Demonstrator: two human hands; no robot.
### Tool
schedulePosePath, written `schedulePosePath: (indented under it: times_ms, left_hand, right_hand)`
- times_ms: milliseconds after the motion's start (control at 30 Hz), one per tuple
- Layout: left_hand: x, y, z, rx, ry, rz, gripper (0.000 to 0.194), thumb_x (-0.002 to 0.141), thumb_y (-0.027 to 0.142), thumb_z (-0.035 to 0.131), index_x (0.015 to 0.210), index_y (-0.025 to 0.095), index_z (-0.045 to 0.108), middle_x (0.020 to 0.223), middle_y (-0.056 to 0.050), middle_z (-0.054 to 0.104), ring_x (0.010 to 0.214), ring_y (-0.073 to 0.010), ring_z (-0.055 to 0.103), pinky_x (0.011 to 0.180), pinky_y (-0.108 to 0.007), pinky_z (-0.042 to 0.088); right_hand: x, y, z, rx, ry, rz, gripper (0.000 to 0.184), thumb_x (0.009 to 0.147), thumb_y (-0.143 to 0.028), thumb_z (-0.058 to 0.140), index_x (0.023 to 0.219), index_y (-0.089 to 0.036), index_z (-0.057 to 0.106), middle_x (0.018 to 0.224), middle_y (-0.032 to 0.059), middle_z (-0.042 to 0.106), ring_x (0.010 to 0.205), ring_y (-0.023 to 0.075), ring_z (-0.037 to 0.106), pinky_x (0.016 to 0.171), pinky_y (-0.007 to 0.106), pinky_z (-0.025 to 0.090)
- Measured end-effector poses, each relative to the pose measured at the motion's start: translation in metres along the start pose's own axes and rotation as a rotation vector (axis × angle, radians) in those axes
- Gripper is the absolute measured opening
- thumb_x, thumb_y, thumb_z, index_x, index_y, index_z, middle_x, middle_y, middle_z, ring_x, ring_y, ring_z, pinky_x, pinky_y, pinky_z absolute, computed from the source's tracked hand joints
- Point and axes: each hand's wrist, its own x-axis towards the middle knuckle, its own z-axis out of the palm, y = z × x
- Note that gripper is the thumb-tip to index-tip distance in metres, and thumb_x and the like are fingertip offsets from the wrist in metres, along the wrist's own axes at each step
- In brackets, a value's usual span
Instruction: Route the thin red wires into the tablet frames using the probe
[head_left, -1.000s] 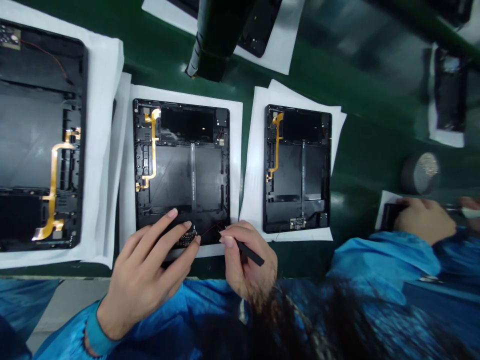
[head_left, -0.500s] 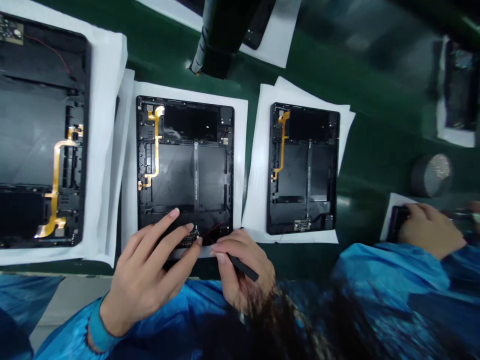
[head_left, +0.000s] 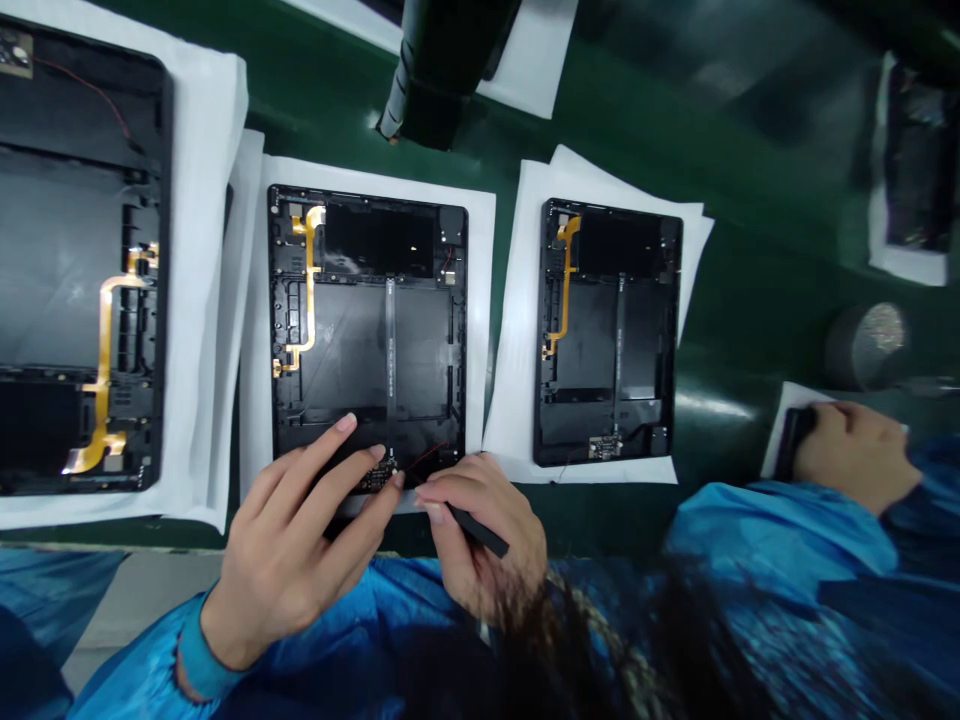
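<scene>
In front of me an opened tablet housing [head_left: 352, 345] lies on white foam sheets [head_left: 480, 260]. It carries a gold flex cable [head_left: 310, 280] on its left side and a grey ribbon cable [head_left: 391, 350] down its middle. My left hand [head_left: 300, 550] rests spread over the near edge, fingertips at a small circuit board [head_left: 379, 476]. My right hand [head_left: 487, 540] is closed around a flat black stick-like tool [head_left: 484, 532], its tip hidden by the fingers beside the board. A thin red wire [head_left: 427, 456] runs from the board toward the right.
A second tablet housing [head_left: 645, 340] lies on foam to the right, and another [head_left: 60, 270] at the left. Behind stands a black post [head_left: 450, 70]. At far right are a co-worker's hand [head_left: 855, 455], a blue sleeve [head_left: 780, 540] and a round container [head_left: 870, 345].
The whole view has shifted slightly. My right hand and the tool have moved a little left, close to the left fingertips. The left hand stays almost in place.
</scene>
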Motion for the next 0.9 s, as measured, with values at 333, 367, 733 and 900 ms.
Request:
schedulePosePath:
  times_ms: [333, 367, 733, 900]
  left_hand:
    - [0.012, 0.004, -0.006, 0.024, 0.091, 0.049, 0.035, 0.113, 0.036, 0.037, 0.111, 0.039, 0.072, 0.14, 0.013, 0.05, 0.146, -0.0276, 0.041, 0.092, -0.059, 0.062]
    - [0.013, 0.004, -0.006, 0.022, 0.097, 0.053, 0.036, 0.113, 0.035, 0.037, 0.11, 0.038, 0.072, 0.139, 0.012, 0.051, 0.144, -0.0271, 0.044, 0.089, -0.058, 0.063]
    - [0.018, 0.003, -0.009, 0.045, 0.122, 0.082, 0.036, 0.112, 0.031, 0.036, 0.111, 0.034, 0.072, 0.135, 0.008, 0.054, 0.133, -0.0253, 0.055, 0.076, -0.047, 0.064]
    - [0.015, 0.002, -0.005, 0.048, 0.105, 0.08, 0.037, 0.113, 0.035, 0.034, 0.115, 0.036, 0.071, 0.139, 0.009, 0.051, 0.14, -0.0297, 0.048, 0.079, -0.055, 0.064]
  right_hand:
    - [0.002, -0.001, -0.002, -0.017, -0.025, -0.024, 0.022, 0.088, -0.007, 0.06, 0.103, -0.023, 0.065, 0.082, 0.0018, 0.076, 0.068, 0.0181, 0.068, 0.063, 0.037, 0.051]
    - [0.002, 0.0, -0.002, -0.014, -0.026, -0.026, 0.022, 0.087, -0.007, 0.06, 0.103, -0.022, 0.065, 0.082, 0.002, 0.076, 0.068, 0.0181, 0.068, 0.063, 0.037, 0.052]
    - [0.002, 0.0, -0.002, -0.007, -0.036, -0.012, 0.024, 0.088, -0.007, 0.06, 0.104, -0.023, 0.066, 0.082, 0.0013, 0.076, 0.07, 0.0188, 0.07, 0.065, 0.038, 0.053]
    - [0.003, -0.001, -0.002, -0.024, -0.024, -0.014, 0.024, 0.088, -0.009, 0.06, 0.105, -0.026, 0.066, 0.082, 0.0, 0.077, 0.068, 0.019, 0.07, 0.063, 0.038, 0.053]
